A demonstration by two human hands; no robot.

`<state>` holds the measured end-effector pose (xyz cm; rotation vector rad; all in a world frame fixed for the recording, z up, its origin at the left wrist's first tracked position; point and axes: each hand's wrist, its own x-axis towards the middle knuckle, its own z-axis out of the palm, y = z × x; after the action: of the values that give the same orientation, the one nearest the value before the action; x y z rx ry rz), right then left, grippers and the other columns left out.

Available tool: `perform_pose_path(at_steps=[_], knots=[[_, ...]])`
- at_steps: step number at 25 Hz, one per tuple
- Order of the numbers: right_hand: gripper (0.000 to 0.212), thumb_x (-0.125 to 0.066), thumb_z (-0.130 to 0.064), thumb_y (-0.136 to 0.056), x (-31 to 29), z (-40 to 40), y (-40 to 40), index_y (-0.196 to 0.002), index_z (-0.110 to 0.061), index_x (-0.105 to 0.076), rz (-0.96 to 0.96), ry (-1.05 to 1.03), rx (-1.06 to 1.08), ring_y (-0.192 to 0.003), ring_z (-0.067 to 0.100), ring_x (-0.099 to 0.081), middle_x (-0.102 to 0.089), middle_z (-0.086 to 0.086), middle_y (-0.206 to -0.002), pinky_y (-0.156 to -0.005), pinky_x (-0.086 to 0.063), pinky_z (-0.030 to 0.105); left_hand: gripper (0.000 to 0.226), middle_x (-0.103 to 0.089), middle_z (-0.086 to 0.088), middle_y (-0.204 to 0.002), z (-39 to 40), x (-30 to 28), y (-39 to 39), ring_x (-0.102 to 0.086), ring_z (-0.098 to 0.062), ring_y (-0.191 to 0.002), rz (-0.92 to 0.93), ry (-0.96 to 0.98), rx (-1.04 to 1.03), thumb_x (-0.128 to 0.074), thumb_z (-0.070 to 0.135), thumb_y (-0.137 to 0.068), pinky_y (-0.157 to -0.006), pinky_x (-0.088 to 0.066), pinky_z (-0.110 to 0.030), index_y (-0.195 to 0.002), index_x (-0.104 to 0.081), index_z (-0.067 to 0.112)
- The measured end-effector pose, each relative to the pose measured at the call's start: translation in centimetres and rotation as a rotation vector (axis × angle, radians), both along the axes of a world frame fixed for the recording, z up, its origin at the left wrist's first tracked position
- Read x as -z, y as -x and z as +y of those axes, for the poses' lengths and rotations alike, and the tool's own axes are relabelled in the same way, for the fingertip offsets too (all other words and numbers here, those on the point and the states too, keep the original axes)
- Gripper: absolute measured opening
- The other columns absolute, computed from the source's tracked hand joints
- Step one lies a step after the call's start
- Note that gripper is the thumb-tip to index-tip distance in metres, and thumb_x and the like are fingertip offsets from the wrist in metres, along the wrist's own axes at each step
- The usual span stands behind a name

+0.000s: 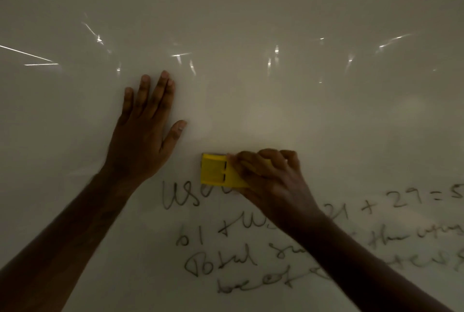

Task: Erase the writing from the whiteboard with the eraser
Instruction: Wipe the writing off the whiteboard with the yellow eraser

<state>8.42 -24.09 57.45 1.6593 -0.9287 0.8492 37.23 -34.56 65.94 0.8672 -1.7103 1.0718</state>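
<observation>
1. Whiteboard [276, 5]: filling the whole view, dimly lit, its upper part catching small streaks of reflected light [178, 55]. No edge or corner of the board is showing.
2. Writing [226, 261]: dark handwritten lines lying across the lower middle and lower right of the board. A word beginning "Use" is sitting at the left end of the top line, and a sum reading "+ 29 =" is running toward the right edge of the view. The lines below are blurred and hard to read.
3. Eraser [216, 170]: a yellow block, lying flat against the board just above the top line of writing, near the middle of the view. Its lower edge is touching the tail of the "Use" word. Its right part is hidden under fingers.
4. Right hand [271, 178]: gripping the eraser, fingers curled over its right end and knuckles bent. The hand is blurred. Its forearm is crossing the middle of the writing and hiding part of it.
5. Left hand [145, 136]: lying flat on the bare board, up and to the left of the eraser and apart from it. Fingers straight and pointing upward, thumb spread out toward the right, holding nothing.
</observation>
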Motion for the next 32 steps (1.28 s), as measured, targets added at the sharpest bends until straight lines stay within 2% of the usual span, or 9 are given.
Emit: perform_pose_path(at_steps=[5,8,13,17,21,24,28,32], knots=[[0.055,-0.065,-0.041,-0.099,4.1,1.3,2.3,-0.151,-0.026,-0.052,0.14,-0.075,0.017,-0.117,0.026,-0.059,-0.059,-0.005,-0.145,-0.093,-0.045,0.048,0.075,-0.011,-0.009,-0.182,-0.5,0.8,-3.1,-0.01,-0.04,-0.167,-0.017,0.012,-0.032,-0.024,0.055,-0.114,-0.135,-0.011,-0.058,-0.173,-0.014,0.009],[0.053,-0.063,-0.043,-0.101,2.8,1.6,4.4,-0.15,-0.028,-0.052,0.084,-0.045,0.052,-0.115,0.03,-0.062,-0.061,-0.005,-0.143,-0.093,-0.045,0.048,0.075,-0.01,-0.009,-0.182,-0.8,1.3,-3.9,-0.007,-0.04,-0.168,0.023,0.003,-0.015,-0.027,0.052,-0.114,-0.135,-0.008,-0.06,-0.173,-0.014,0.009],[0.055,-0.062,-0.049,-0.102,-0.4,-0.1,-0.4,-0.151,-0.027,-0.053,-0.053,0.023,0.039,-0.115,0.029,-0.061,-0.061,-0.007,-0.141,-0.093,-0.045,0.048,0.073,-0.01,-0.008,-0.182,-0.9,1.4,-3.3,-0.007,-0.04,-0.168,0.033,0.008,0.005,-0.027,0.051,-0.114,-0.135,-0.008,-0.06,-0.173,-0.014,0.009],[0.053,-0.064,-0.045,-0.101,2.0,-0.8,-3.5,-0.149,-0.025,-0.055,0.022,-0.015,-0.04,-0.114,0.027,-0.059,-0.062,-0.006,-0.14,-0.09,-0.046,0.049,0.072,-0.012,-0.008,-0.182,-1.3,1.6,-4.3,-0.01,-0.039,-0.167,0.003,0.026,0.018,-0.026,0.05,-0.115,-0.136,-0.007,-0.056,-0.173,-0.016,0.009],[0.055,-0.067,-0.04,-0.099,4.7,0.7,-0.8,-0.15,-0.024,-0.053,0.149,-0.059,-0.013,-0.115,0.026,-0.058,-0.062,-0.004,-0.141,-0.091,-0.047,0.048,0.069,-0.015,-0.008,-0.181,-1.5,2.1,-4.9,-0.012,-0.039,-0.167,0.013,0.043,0.022,-0.028,0.046,-0.115,-0.136,-0.007,-0.055,-0.173,-0.018,0.01],[0.052,-0.065,-0.042,-0.101,3.0,0.9,0.5,-0.149,-0.025,-0.055,0.094,-0.034,0.034,-0.113,0.03,-0.064,-0.063,-0.003,-0.14,-0.091,-0.046,0.048,0.068,-0.017,-0.008,-0.181,-1.5,2.2,-4.7,-0.012,-0.039,-0.167,0.035,0.055,0.034,-0.033,0.043,-0.115,-0.136,-0.008,-0.056,-0.173,-0.02,0.01],[0.054,-0.062,-0.046,-0.102,0.9,-1.1,-4.5,-0.151,-0.025,-0.053,-0.048,-0.018,-0.04,-0.116,0.028,-0.06,-0.061,-0.004,-0.141,-0.091,-0.044,0.048,0.067,-0.02,-0.008,-0.18,-1.6,2.4,-4.8,-0.014,-0.038,-0.167,0.045,0.064,0.056,-0.036,0.039,-0.113,-0.136,-0.008,-0.055,-0.172,-0.023,0.01],[0.053,-0.064,-0.041,-0.101,3.6,-1.8,-7.3,-0.15,-0.025,-0.053,0.039,-0.038,-0.079,-0.112,0.026,-0.061,-0.062,-0.004,-0.136,-0.089,-0.047,0.048,0.066,-0.021,-0.008,-0.18,-1.7,2.5,-5.1,-0.015,-0.038,-0.167,0.038,0.069,0.061,-0.036,0.037,-0.112,-0.136,-0.01,-0.056,-0.171,-0.026,0.01]])
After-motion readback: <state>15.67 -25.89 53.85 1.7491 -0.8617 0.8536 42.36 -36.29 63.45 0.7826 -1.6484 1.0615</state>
